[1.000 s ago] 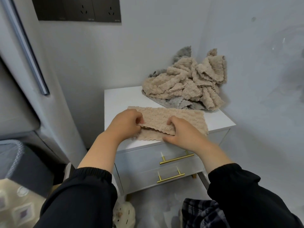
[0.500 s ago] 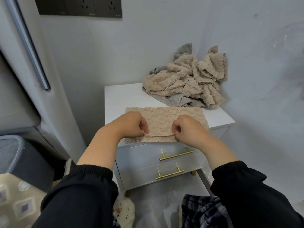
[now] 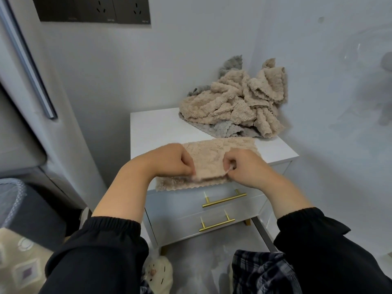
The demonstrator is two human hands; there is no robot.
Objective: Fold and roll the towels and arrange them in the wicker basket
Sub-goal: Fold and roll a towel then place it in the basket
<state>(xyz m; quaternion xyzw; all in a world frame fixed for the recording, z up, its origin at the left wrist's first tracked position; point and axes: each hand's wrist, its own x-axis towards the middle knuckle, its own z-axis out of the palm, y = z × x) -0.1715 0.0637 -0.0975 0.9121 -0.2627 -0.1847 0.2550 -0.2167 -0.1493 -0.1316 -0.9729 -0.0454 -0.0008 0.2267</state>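
Observation:
A beige towel [image 3: 212, 160] lies spread along the front of the white nightstand [image 3: 154, 130], its upper layer folded toward me with a lower scalloped edge showing beneath. My left hand [image 3: 171, 161] pinches the folded edge at its left end. My right hand [image 3: 246, 166] pinches the same edge at its right end. Behind, a crumpled heap of beige and grey towels [image 3: 235, 105] fills the back right corner of the top. No wicker basket is in view.
The nightstand has two drawers with gold handles [image 3: 223, 199]. Walls close in behind and to the right. A grey cabinet door with a long handle [image 3: 31, 66] stands at the left. A dark bin [image 3: 25, 211] sits low on the left.
Both hands have drawn the towel's upper layer toward me, so its folded edge now lies nearer the front scalloped edge. The view has shifted slightly.

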